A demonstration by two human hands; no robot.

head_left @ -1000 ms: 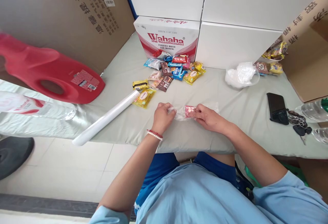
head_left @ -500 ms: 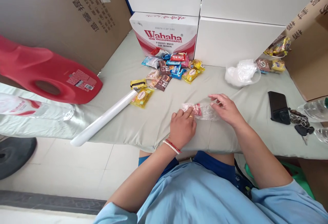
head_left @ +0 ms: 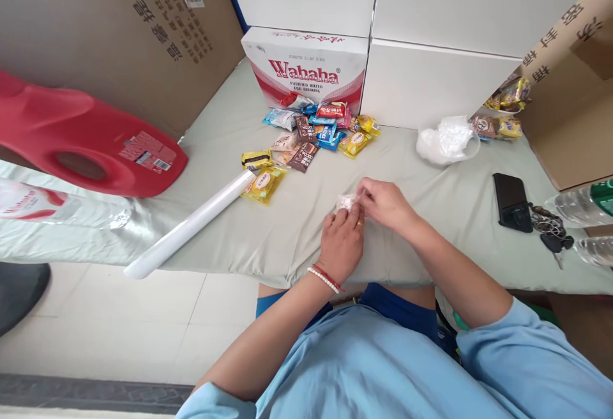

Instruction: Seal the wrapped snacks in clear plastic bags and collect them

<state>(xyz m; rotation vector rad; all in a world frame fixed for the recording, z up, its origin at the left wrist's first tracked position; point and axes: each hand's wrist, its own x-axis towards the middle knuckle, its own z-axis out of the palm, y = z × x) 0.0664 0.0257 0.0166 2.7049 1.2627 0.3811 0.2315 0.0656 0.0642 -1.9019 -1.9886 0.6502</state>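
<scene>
A small red-and-white snack packet in clear plastic film (head_left: pixel 345 202) lies on the cloth-covered table, mostly hidden by my fingers. My left hand (head_left: pixel 341 240), with a bracelet at the wrist, holds it down with its fingers bent over it. From the right, my right hand (head_left: pixel 385 205) pinches the film, its fingertips touching those of the left. To the left lies a white roll of film (head_left: pixel 191 224), its far end against a yellow snack packet (head_left: pixel 264 184). Several more snack packets, among them a brown cocoa one (head_left: pixel 304 156), are heaped farther back.
Behind the heap stands a Wahaha carton (head_left: pixel 306 71). A red jug (head_left: pixel 96 138) and a plastic bottle (head_left: pixel 62 205) are at the left. On the right are a crumpled white plastic bag (head_left: pixel 447 141), a black phone (head_left: pixel 511 202), keys (head_left: pixel 553 230) and water bottles (head_left: pixel 582 205).
My right hand has moved left to meet my left hand, closing its fingers and bringing the loose film over the packet. The film's spread-out right part is gathered in. My left hand stays on the packet.
</scene>
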